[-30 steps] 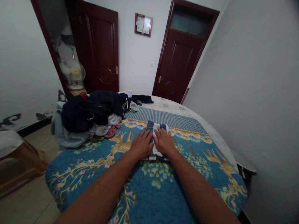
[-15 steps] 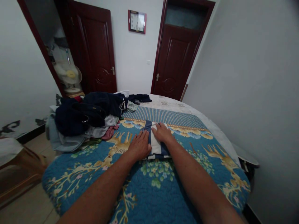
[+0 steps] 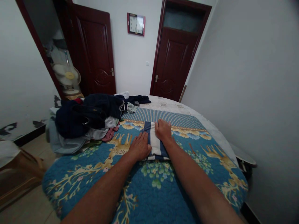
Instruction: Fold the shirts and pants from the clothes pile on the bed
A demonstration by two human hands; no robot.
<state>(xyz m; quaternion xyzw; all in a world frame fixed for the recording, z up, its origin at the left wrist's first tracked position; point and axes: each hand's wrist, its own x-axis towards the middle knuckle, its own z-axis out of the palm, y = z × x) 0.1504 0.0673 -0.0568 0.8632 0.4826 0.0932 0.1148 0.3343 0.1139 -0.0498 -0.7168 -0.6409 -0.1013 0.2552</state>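
Note:
A folded cloth with navy and white stripes point(image 3: 155, 143), perhaps a garment, lies in front of me on the patterned blue quilt point(image 3: 154, 203). My left hand point(image 3: 140, 146) rests flat along its left edge, fingers stretched out and pointing away from me. At the far right part of the cloth is my right hand point(image 3: 163, 130), its fingers curled in against the fabric. The fingertips of that hand are partly hidden, and its wrist covers the right side of the cloth.
A heap of loose clothes point(image 3: 93, 112), mostly navy and grey, lies at the left rear of the round table point(image 3: 177, 105). A wooden chair point(image 3: 21, 168) stands at the left, and a round stool seat point(image 3: 244, 157) at the right. A fan point(image 3: 67, 74) is beyond the doorway.
My right hand has slid slightly right and its outstretched fingers have curled, baring more of the white stripe. My left hand stays pressed on the cloth. The view has tilted slightly.

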